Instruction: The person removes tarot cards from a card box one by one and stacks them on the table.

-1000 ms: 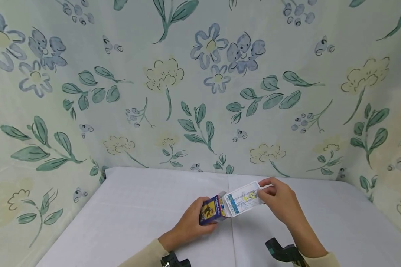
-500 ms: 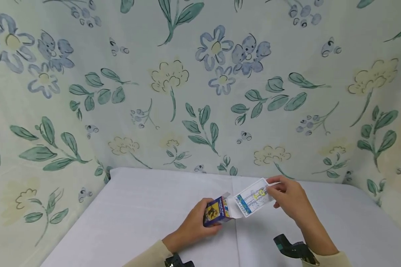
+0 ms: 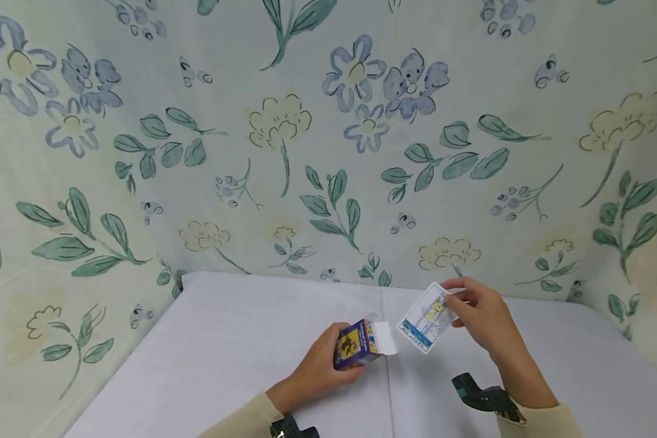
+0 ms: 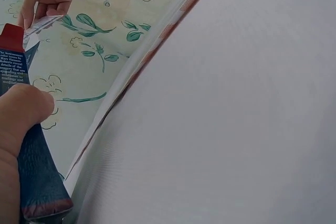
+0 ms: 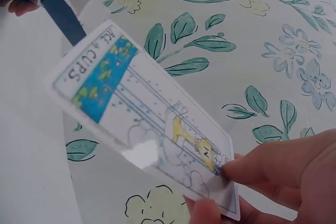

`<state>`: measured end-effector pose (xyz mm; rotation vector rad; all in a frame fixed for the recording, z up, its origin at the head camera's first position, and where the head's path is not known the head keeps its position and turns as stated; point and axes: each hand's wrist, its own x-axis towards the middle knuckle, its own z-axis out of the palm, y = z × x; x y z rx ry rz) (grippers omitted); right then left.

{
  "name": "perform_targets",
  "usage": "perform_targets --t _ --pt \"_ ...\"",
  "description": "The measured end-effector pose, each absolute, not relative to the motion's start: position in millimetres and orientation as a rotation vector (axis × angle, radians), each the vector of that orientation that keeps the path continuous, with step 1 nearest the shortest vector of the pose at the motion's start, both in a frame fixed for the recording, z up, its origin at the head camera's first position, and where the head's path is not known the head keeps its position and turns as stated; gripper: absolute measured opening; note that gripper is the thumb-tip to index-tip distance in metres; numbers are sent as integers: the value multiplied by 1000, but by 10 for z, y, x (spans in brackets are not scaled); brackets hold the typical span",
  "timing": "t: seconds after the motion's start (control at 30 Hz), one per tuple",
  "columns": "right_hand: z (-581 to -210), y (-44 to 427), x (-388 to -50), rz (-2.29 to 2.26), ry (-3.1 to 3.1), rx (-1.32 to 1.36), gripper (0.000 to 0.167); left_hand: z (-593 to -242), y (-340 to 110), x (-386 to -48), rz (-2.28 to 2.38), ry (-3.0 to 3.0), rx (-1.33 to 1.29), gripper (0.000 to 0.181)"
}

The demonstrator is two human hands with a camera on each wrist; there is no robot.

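While the left hand [image 3: 317,364] grips the box [image 3: 352,347], fingers of the right hand [image 3: 483,313] pinch a card [image 3: 423,321] beside it; unboxing seems in hand, next needing a steady pinch.

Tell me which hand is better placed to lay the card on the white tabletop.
Probably the right hand: it pinches the card, which is apart from the open box, while the left hand has its grip around that box.

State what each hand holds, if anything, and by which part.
The left hand holds the card box round its body, clear of the flap; the right hand pinches the Ace of Cups card by the end opposite its title.
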<state>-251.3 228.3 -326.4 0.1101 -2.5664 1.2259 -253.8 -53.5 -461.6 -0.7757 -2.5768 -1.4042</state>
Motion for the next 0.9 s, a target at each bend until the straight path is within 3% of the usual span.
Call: perform_targets --t 0.9 --pt "-3414 2426 -2554 1198 -2672 104 38 -4635 -543 -2543 -1437 -2570 -789 71"
